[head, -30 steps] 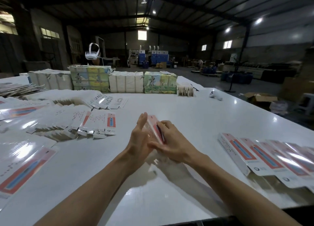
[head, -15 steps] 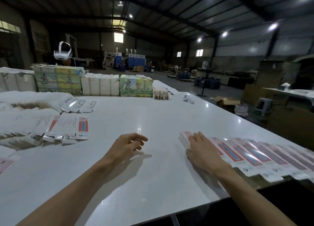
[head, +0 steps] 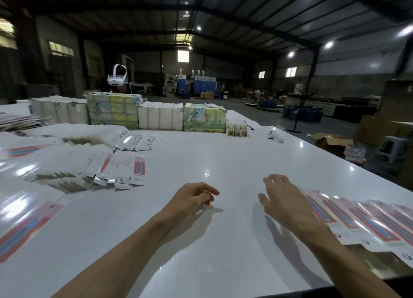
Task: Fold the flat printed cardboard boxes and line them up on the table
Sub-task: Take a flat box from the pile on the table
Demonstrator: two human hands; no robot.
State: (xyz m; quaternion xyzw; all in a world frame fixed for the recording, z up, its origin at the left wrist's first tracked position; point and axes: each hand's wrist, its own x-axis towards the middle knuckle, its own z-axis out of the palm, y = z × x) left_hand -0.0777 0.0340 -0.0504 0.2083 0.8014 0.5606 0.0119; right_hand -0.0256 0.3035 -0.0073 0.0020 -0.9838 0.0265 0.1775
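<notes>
A row of folded red-and-blue printed boxes [head: 357, 217] lies side by side along the right front of the white table [head: 223, 159]. My right hand [head: 283, 199] hovers at the row's left end, fingers spread and holding nothing. Over the table's middle, my left hand [head: 192, 198] hangs with loosely curled fingers, also holding nothing. Flat unfolded boxes lie fanned out in a stack [head: 98, 168] at the left, the top one showing a red strip. More flat sheets [head: 24, 226] lie at the near left edge.
Wrapped bundles of stock [head: 156, 116] stand in a line across the table's far side. A small white controller [head: 275, 136] lies far right. A person wearing a white headset [head: 117, 77] stands behind the bundles. The table's right edge drops to a floor with cartons and a stool.
A second ago both hands held a box at the middle. My right hand set it at the row's left end, and has now lifted off it. The left hand stays empty.
</notes>
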